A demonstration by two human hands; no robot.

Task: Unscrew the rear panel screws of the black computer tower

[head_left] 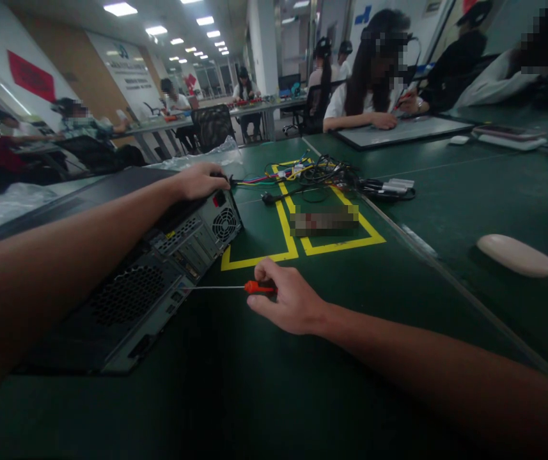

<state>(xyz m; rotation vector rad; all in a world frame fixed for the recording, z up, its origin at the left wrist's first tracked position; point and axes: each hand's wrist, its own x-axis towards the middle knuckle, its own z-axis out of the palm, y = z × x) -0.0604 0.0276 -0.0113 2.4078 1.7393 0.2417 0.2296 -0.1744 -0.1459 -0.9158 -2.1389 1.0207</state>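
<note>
A black and grey desktop computer case (192,246) lies tilted on the left, its rear panel with vents and slots facing right. Over its upper far corner my left hand (205,181) is closed, fingers curled at the edge. My right hand (289,297) grips a screwdriver (253,287) by its orange handle. The long thin shaft points left, and its tip meets the rear panel near the lower slots; whether it sits in a screw cannot be made out.
Yellow tape outlines (345,245) mark the green table (379,377). Behind them lies a tangle of cables (331,171). A pale oval object (517,254) is at the right. Clear plastic wrap (15,207) lies behind the case. A co-worker (374,76) sits across the table.
</note>
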